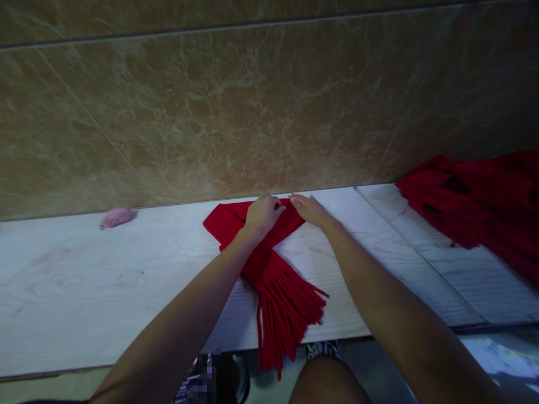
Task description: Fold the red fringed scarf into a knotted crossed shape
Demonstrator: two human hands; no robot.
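A red fringed scarf lies folded on a pale wooden table, its fringe hanging over the near edge. My left hand rests curled on the scarf's upper fold near the wall, fingers closed on the cloth. My right hand lies flat beside it, fingers stretched out and pressing the fold's right corner.
A pile of red cloth sits at the right end of the table. A small pink lump lies at the back left by the brown marble wall. My knee shows below the table edge.
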